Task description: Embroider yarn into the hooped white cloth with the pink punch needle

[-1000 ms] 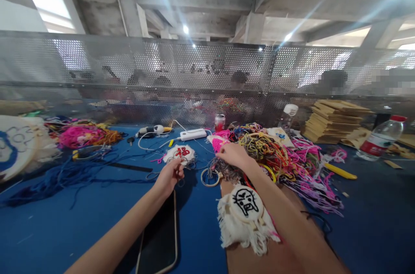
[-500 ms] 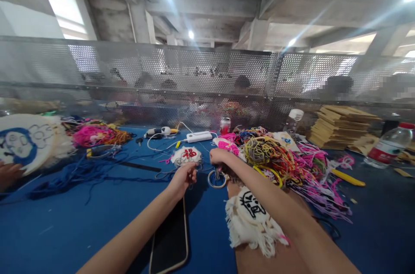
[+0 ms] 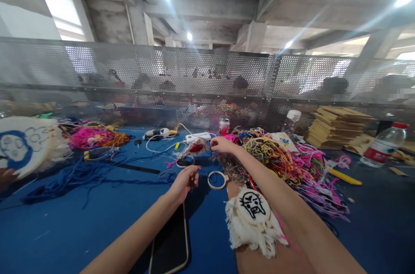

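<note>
The 2 hands are apart. The left hand [image 3: 187,182] curls near the far end of a phone [image 3: 170,239]; whether it pinches a thread I cannot tell. The right hand [image 3: 223,145] bunches its fingertips just beside the red-stitched cloth [image 3: 196,148], which looks tilted and blurred in front of a white power strip [image 3: 190,138]; I cannot tell if the cloth is gripped. It looks light and soft, with a frayed edge likely to snag, so a pinch on the plain border, clear of the stitches, should suit it. Nearer the person lie 1 small hoop [image 3: 216,188] and the black-stitched cloth [image 3: 253,205]; a heap of yarn [image 3: 269,153] spreads rightward, and blue yarn [image 3: 61,184] trails leftward over the table [image 3: 58,239]
</note>
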The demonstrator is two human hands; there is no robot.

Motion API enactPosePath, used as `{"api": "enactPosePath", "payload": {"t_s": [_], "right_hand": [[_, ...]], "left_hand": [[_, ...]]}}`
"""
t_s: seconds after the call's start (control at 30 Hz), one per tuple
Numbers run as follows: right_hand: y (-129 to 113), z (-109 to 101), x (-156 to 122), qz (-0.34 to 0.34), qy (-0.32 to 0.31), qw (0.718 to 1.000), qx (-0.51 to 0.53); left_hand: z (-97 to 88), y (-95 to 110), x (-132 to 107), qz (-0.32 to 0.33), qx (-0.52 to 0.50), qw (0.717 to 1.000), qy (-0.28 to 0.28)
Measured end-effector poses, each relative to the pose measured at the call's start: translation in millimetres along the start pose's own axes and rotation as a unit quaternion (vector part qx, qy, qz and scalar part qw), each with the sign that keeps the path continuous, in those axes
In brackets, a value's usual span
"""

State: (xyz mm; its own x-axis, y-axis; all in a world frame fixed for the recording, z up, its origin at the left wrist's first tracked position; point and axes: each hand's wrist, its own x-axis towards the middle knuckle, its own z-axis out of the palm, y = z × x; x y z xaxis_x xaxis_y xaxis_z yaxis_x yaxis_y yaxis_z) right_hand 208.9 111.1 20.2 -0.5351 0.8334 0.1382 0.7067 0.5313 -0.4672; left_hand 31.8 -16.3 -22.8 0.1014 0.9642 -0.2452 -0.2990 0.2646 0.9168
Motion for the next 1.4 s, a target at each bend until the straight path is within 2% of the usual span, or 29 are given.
{"api": "enactPosePath", "payload": {"t_s": [0.2,0.43,0.57,0.8,1.0,1.17,1.4], "right_hand": [[-4,-21,7,-0.037,0.094,0.994,0.049],[-23,-39,17,-0.044,0.148,0.987,0.041],[-39,-52,24,-0.035,0.186,0.981,0.041],[-66,-95,44,-0.029,0.233,0.969,0.076],[-96,-136,53,-0.069,0.28,0.946,0.148],[-111,-151,44,-0.082,0.268,0.944,0.173],[-113,-139,27,-0.049,0.189,0.964,0.18]], "left_hand": [[-2.2,-4,3,-0.006,0.027,1.0,-0.002],[-2.1,-2,4,0.0,0.033,0.999,0.0],[-4.5,-1,3,0.021,0.057,0.998,-0.018],[-8.1,-1,8,0.023,0.076,0.997,-0.007],[-5.4,2,2,0.027,0.082,0.996,-0.01],[-4.2,2,0,0.028,0.082,0.996,-0.016],[3.6,12,-6,0.099,0.057,0.987,-0.109]]}}
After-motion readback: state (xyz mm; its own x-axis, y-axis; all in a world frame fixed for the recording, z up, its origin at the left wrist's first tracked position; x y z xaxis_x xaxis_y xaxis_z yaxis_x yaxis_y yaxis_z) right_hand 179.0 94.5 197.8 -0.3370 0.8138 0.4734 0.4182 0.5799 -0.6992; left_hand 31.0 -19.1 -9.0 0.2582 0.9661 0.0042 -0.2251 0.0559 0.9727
